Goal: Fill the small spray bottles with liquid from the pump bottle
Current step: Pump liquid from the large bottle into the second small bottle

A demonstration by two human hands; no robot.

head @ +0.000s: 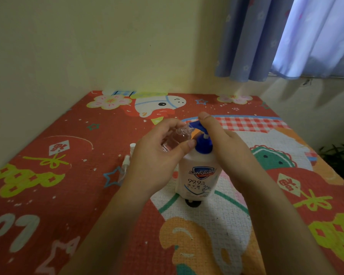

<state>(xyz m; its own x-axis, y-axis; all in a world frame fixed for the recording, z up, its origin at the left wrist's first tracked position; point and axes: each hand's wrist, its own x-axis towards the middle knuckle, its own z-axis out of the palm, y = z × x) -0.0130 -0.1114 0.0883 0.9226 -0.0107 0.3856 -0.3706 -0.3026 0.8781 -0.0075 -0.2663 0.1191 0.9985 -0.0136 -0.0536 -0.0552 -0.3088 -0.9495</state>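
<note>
Head view, going left to right: the left half of the frame is just the red patterned mat (pixel 48 175) with nothing standing on it, and the cream wall (pixel 68 46) meets the mat along its far edge and left edge, so that side has plenty of room. Left of centre there's another small spray bottle (pixel 125 165) with a white top lying on the mat, half hidden behind my left wrist; I can't make out much of it.

My left hand (pixel 159 153) is in the middle of the frame, fingers and thumb curled round a clear little spray bottle (pixel 175 138), tilted so its open neck sits right at the blue spout. Just to the right is the white pump bottle (pixel 199 175), upright on the mat, blue pump head (pixel 202 133) on top. My right hand (pixel 224 141) comes in over it from the right, fingers mostly straight, thumb on the pump head. A small dark round thing (pixel 192 203) sits at the foot of the pump bottle, can't tell what.

Further right, more bare mat out to its right edge, then some dark plant leaves (pixel 338 157) past the edge. Blue curtain (pixel 266 36) hangs in the upper right.
</note>
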